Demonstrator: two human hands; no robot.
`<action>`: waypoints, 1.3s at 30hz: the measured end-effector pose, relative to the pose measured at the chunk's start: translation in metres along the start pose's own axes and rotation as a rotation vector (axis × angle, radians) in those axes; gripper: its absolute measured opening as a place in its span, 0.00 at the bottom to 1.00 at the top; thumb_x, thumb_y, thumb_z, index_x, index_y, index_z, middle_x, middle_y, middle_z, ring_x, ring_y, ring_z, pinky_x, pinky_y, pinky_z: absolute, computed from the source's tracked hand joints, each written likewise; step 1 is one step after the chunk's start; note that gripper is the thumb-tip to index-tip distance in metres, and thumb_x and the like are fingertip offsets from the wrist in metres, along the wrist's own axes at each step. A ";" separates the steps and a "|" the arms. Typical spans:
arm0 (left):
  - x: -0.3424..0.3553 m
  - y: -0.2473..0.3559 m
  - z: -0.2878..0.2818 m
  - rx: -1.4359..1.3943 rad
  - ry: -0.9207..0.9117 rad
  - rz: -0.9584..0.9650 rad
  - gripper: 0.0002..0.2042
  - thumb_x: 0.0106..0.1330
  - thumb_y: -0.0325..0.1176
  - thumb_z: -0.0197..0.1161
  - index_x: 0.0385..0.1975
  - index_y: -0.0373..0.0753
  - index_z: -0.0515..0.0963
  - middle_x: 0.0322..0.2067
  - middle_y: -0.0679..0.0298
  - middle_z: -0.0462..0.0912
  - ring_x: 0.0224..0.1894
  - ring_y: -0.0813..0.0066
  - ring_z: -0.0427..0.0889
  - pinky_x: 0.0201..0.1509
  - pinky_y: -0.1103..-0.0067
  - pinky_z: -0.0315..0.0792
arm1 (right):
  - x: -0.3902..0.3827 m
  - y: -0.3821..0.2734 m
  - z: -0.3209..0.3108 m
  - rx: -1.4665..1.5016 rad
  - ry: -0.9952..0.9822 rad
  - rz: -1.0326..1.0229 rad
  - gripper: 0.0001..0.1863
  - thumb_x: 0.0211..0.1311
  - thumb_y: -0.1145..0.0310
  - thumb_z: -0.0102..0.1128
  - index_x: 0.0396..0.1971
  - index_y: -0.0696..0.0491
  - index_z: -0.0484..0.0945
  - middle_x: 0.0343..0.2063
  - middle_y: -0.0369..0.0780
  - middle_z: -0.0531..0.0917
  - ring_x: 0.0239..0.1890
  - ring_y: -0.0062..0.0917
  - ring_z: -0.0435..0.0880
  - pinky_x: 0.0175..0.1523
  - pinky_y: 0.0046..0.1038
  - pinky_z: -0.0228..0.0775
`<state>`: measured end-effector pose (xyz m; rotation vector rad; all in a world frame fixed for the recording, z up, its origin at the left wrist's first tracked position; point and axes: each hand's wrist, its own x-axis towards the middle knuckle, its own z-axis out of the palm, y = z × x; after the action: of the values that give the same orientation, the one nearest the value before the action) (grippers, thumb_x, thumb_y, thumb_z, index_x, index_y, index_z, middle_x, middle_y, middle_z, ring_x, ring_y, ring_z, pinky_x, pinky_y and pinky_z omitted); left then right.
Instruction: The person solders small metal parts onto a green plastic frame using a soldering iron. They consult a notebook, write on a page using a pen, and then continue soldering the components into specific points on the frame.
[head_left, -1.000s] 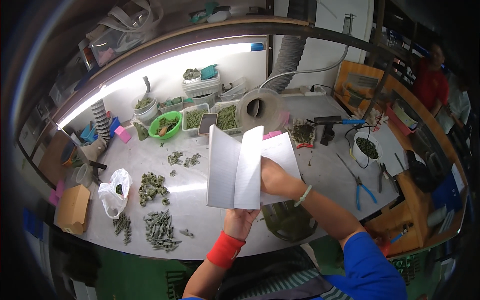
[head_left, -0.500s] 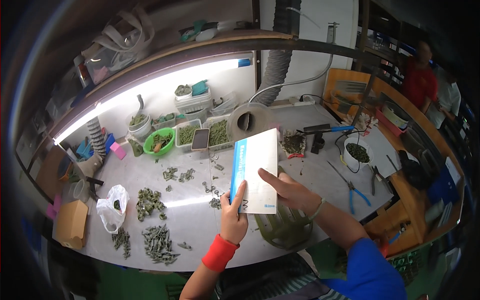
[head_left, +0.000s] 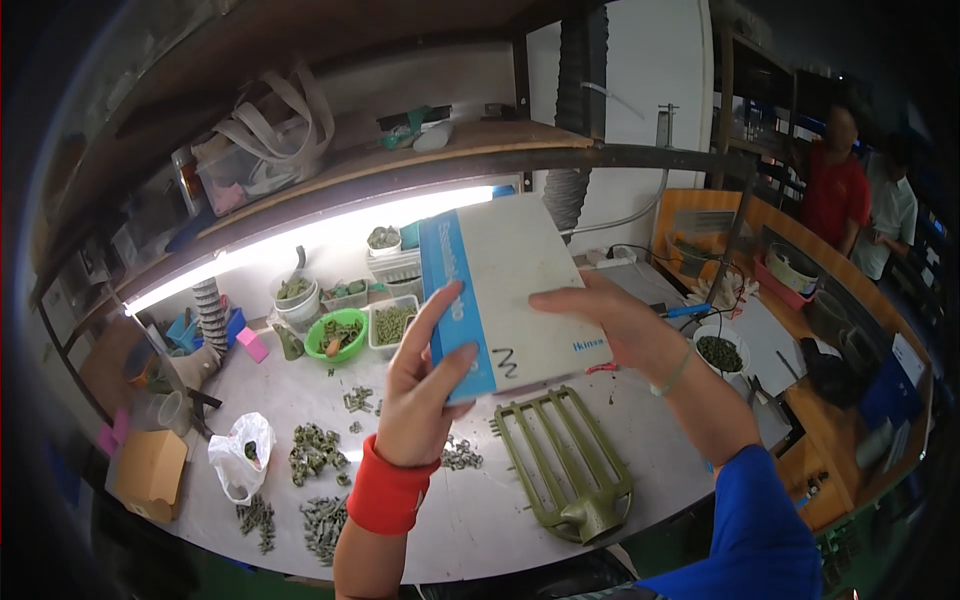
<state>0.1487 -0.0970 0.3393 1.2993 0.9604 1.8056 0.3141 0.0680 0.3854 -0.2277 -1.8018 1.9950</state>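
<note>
A flat, white rectangular booklet or box (head_left: 520,265) with a blue band is raised above the table between my hands. My left hand (head_left: 418,400), below a red wristband, grips its blue side, with thumb and a finger lying across the face. On the other side, my right hand (head_left: 635,320) holds the lower right edge; its thumb rests on the white face and its other fingers are hidden behind. Beneath lies an olive-green slatted part (head_left: 565,465) with a rounded neck toward me.
Piles of small grey-green parts (head_left: 318,452) lie at left by a white plastic bag (head_left: 240,455) and a cardboard box (head_left: 152,470). A green bowl (head_left: 337,335) and tubs stand behind. A white bowl (head_left: 720,350) of green pieces is at right; two people stand beyond.
The booklet or box has come up closer to me and tilted to the left, both hands still on it. The green slatted part is now more fully visible. The view has shifted.
</note>
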 end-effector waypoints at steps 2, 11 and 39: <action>0.025 0.012 0.004 0.081 0.033 0.046 0.29 0.72 0.27 0.54 0.73 0.44 0.57 0.44 0.65 0.80 0.29 0.85 0.76 0.26 0.91 0.70 | 0.001 -0.008 0.001 0.047 0.074 -0.049 0.26 0.63 0.68 0.65 0.57 0.66 0.70 0.47 0.47 0.82 0.44 0.28 0.86 0.46 0.27 0.83; 0.054 0.011 -0.014 0.244 0.234 0.117 0.26 0.76 0.39 0.53 0.71 0.42 0.59 0.52 0.61 0.78 0.43 0.74 0.82 0.44 0.80 0.76 | 0.150 -0.111 -0.088 -0.029 0.204 -0.365 0.07 0.63 0.75 0.65 0.34 0.61 0.76 0.23 0.38 0.79 0.22 0.19 0.80 0.25 0.20 0.79; -0.145 -0.205 0.022 1.175 -0.479 -0.015 0.31 0.46 0.34 0.75 0.55 0.41 0.73 0.50 0.60 0.76 0.45 0.57 0.74 0.52 0.69 0.73 | -0.028 0.213 -0.469 0.651 1.253 -0.059 0.22 0.54 0.55 0.78 0.23 0.49 0.70 0.16 0.33 0.69 0.17 0.18 0.71 0.21 0.18 0.67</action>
<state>0.2301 -0.1209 0.1016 2.2249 1.7981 0.7217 0.4850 0.4684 0.1087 -0.9192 -0.3620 1.6089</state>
